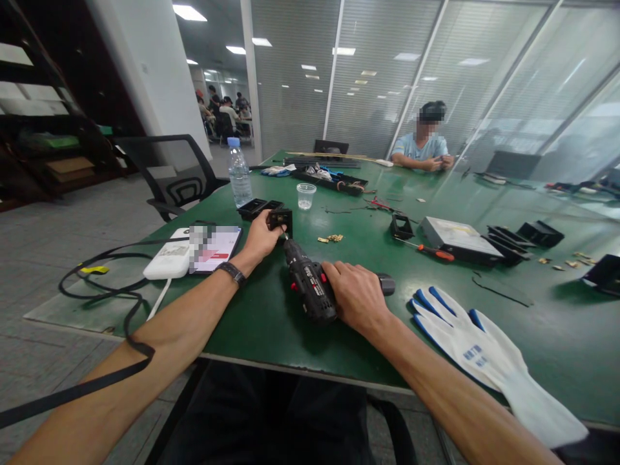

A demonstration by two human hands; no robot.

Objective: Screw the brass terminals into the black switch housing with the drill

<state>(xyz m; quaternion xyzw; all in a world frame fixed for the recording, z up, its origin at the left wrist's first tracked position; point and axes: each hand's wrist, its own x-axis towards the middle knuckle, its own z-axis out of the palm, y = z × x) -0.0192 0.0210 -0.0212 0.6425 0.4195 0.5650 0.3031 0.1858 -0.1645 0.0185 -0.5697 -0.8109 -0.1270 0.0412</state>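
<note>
Grips a black cordless drill (310, 289) in the right hand (356, 289), with fingers closed around the handle, above the near part of the green tabletop (256, 316). Holds a small black housing (281, 217) in the left hand (261, 239), just ahead of the drill, with fingers closed on its edge and a dark wristwatch (232, 274) below. Points the bit (285, 236) at the housing; cannot tell contact from a narrow gap. Has spare black housings (252, 208) just beyond the left hand, near a blue-capped water bottle (239, 174) and a clear plastic cup (305, 196). Shows a little heap of brass-coloured pieces (334, 238) to the right of the held housing. Has a phone (230, 240) beside a white device (167, 259), both left of the left wrist. Has a white-and-blue work glove (479, 352) lying near the right forearm, and beyond it an orange-handled screwdriver (438, 253) in front of a grey metal box (453, 232). Faces a seated person (426, 145) in a light blue top across the tabletop.
</note>
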